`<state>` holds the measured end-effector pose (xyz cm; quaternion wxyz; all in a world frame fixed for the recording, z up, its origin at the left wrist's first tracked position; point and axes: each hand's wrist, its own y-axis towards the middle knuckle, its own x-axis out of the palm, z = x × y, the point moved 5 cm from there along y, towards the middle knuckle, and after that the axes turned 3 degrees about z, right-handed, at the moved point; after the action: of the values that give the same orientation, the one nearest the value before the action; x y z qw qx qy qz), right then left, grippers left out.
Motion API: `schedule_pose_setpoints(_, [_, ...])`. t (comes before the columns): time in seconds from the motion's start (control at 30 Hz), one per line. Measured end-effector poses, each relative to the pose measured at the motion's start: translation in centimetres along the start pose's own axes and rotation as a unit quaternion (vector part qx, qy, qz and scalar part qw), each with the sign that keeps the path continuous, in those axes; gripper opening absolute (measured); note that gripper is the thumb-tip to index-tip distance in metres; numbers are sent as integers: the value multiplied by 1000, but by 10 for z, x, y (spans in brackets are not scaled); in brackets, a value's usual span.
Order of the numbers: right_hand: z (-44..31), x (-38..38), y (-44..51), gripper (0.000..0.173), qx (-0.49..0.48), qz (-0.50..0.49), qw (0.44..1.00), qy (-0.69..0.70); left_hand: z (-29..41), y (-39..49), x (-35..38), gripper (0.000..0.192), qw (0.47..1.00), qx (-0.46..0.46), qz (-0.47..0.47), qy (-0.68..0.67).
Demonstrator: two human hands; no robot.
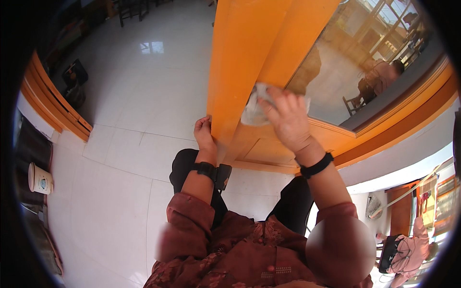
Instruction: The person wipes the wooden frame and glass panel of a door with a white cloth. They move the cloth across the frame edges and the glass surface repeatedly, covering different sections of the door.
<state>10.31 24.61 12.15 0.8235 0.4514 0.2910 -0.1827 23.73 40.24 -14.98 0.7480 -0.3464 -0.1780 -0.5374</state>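
Note:
An orange wooden door (239, 77) with a glass pane (324, 82) stands ajar in front of me. My right hand (290, 117) presses a pale, crumpled cloth (254, 111) against the door frame, beside the lower corner of the pane. Its fingers are spread over the cloth and look slightly blurred. Lower down, my left hand (204, 132) grips the free edge of the door with curled fingers; some fingertips are hidden behind it. A recessed lower panel (268, 151) of the door lies beneath my right hand.
An orange door jamb (59, 104) stands at left, near a white bucket (40, 179). White floor tiles (119, 151) run under the door. At lower right, another person (407, 252) in pink sits near a long pole (407, 190) and a grey mop head (374, 207). The pane reflects a seated figure.

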Motion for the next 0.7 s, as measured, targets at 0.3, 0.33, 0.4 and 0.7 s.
schedule_pose_setpoints(0.3, [-89, 128, -125, 24, 28, -185, 976, 113, 0, 2, -3, 10, 999, 36, -12, 9])
schedule_pose_setpoints(0.33, [-96, 138, -135, 23, 48, -221, 967, 117, -1, 3, -3, 10, 999, 38, -18, 9])
schedule_pose_setpoints(0.4, [-101, 140, -149, 23, 83, -229, 962, 126, -3, 5, -5, 10, 1000, 23, -6, 20])
schedule_pose_setpoints(0.7, [-31, 37, -152, 42, 288, -93, 891, 337, 27, -7, -3, 13, 987, 145, 32, 59])
